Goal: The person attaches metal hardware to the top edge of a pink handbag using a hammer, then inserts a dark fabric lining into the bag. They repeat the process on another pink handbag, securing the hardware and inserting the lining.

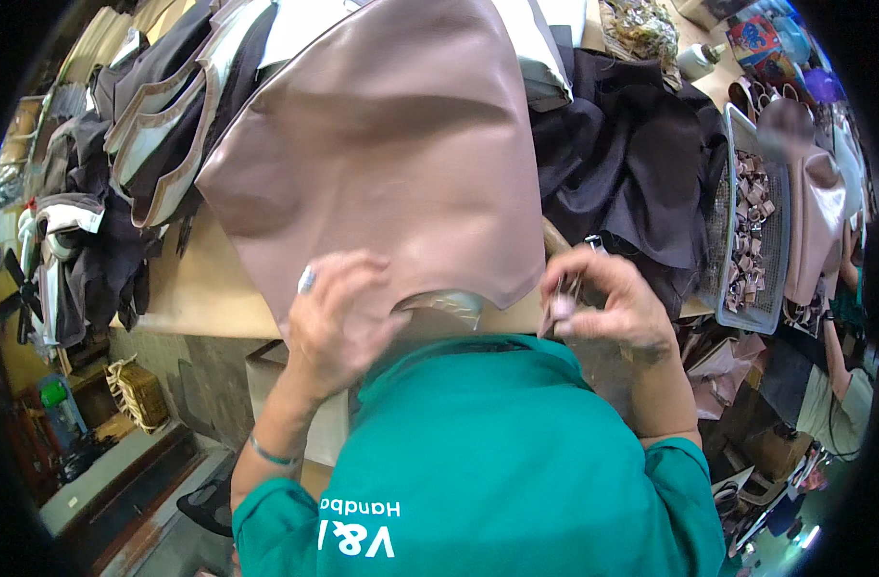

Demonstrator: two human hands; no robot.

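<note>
A large dusty-pink leather panel [391,163] lies over the table in front of me, with a curved cut-out in its near edge. At the panel's near left edge is my left hand [339,313], blurred by motion, its fingers bent but apart and nothing seen between them. My right hand [617,298], just off the panel's near right corner, pinches a small pink leather tab [561,306] that seems to carry a thin metal ring. The fingers hide part of this tab.
A grey-blue plastic basket [776,279] of similar tabs with metal fittings stands at the right. Dark cloth [622,163] is heaped beyond my right hand. Cut bag pieces with tan edges [170,125] pile up at the left. A white bottle [699,60] stands at the far right.
</note>
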